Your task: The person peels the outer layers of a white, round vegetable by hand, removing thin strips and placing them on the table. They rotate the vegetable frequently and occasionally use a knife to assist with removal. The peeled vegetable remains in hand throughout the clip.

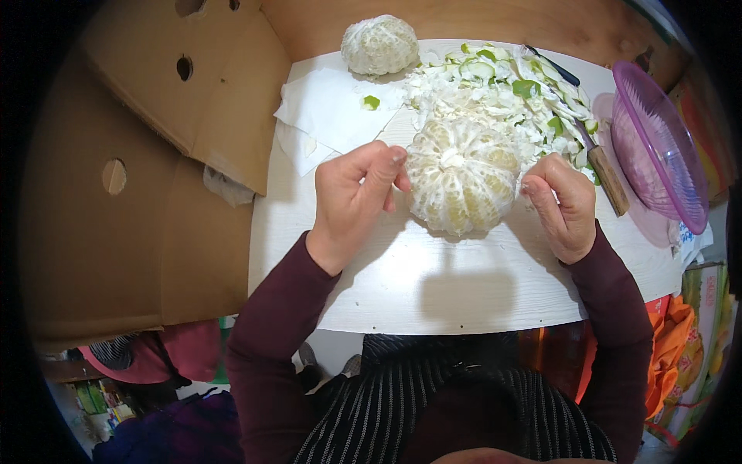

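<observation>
A peeled pomelo (462, 180) sits on the white table (406, 296) before me, its segments showing through patchy white pith. My left hand (362, 191) is at its left side, fingers curled in and thumb against the index finger; I see nothing held in it. To the right of the fruit is my right hand (561, 200), curled, with the thumb near the bent index finger and small white specks on the fingertips. Behind the pomelo spreads a heap of white pith and green peel scraps (493, 87). A second peeled pomelo (379, 45) rests at the back.
White paper sheets (324, 116) lie at the left, with a green peel scrap (371, 102) on them. A wooden-handled knife (607, 180) and a dark-handled tool (559, 68) lie by the heap. A purple plastic basin (655, 151) leans at the right. Cardboard (191, 243) borders the left edge.
</observation>
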The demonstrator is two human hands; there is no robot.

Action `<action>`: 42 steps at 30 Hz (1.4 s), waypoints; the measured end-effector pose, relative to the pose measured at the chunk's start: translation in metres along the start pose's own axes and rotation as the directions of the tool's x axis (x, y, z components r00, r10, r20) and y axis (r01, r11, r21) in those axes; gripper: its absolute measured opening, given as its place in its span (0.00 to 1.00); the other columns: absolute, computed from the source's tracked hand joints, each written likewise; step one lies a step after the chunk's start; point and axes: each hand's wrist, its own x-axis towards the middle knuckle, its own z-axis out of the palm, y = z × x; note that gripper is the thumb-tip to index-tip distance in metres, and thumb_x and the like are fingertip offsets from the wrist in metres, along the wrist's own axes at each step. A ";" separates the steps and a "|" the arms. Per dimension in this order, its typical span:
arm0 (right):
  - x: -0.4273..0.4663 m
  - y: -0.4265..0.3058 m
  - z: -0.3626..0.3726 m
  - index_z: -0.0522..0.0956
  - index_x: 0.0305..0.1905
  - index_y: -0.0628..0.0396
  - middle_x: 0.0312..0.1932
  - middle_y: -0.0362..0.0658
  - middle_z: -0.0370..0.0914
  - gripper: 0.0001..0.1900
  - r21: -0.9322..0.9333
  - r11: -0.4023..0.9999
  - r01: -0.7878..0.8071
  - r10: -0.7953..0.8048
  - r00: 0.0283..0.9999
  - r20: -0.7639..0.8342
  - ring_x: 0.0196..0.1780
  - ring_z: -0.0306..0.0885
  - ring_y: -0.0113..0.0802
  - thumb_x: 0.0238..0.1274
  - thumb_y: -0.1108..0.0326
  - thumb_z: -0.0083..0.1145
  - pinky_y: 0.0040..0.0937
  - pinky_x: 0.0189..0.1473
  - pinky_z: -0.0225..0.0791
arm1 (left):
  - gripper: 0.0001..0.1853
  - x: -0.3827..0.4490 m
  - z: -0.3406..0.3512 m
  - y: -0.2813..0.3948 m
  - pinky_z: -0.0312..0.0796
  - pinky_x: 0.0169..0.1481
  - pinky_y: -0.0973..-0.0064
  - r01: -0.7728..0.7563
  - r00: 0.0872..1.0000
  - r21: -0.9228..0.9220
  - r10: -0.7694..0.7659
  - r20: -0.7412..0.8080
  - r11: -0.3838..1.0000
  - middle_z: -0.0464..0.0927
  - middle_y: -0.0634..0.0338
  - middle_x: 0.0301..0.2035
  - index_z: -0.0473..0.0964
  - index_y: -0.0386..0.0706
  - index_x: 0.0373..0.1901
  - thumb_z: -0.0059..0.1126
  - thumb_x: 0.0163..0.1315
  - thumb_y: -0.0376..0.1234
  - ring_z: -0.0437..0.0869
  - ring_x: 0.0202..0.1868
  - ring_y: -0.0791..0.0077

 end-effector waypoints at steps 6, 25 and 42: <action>-0.003 0.000 0.010 0.80 0.45 0.60 0.44 0.49 0.79 0.07 -0.033 0.999 -0.039 0.036 0.995 -0.096 0.45 0.80 0.44 0.64 0.78 0.59 0.36 0.49 0.73 | 0.06 0.007 0.025 -0.005 0.75 0.35 0.81 -0.153 0.959 0.016 0.152 -0.238 0.988 0.87 0.58 0.38 0.86 0.37 0.41 0.63 0.72 0.29 0.84 0.32 0.81; 0.034 -0.005 0.014 0.83 0.50 0.56 0.59 0.50 0.78 0.12 -0.198 0.942 0.272 -0.267 0.962 0.053 0.68 0.72 0.55 0.63 0.69 0.67 0.48 0.67 0.67 | 0.04 0.036 0.007 0.032 0.75 0.32 0.79 -0.410 0.912 0.580 0.298 0.283 0.704 0.83 0.60 0.33 0.85 0.38 0.38 0.70 0.61 0.26 0.82 0.30 0.77; 0.022 0.007 0.038 0.82 0.53 0.58 0.61 0.54 0.78 0.12 -0.096 0.966 0.238 -0.239 0.971 -0.001 0.64 0.76 0.51 0.71 0.65 0.59 0.45 0.66 0.69 | 0.03 0.035 0.009 0.013 0.77 0.36 0.77 -0.217 0.971 0.374 0.161 0.177 0.902 0.80 0.58 0.32 0.79 0.35 0.39 0.61 0.67 0.26 0.82 0.30 0.77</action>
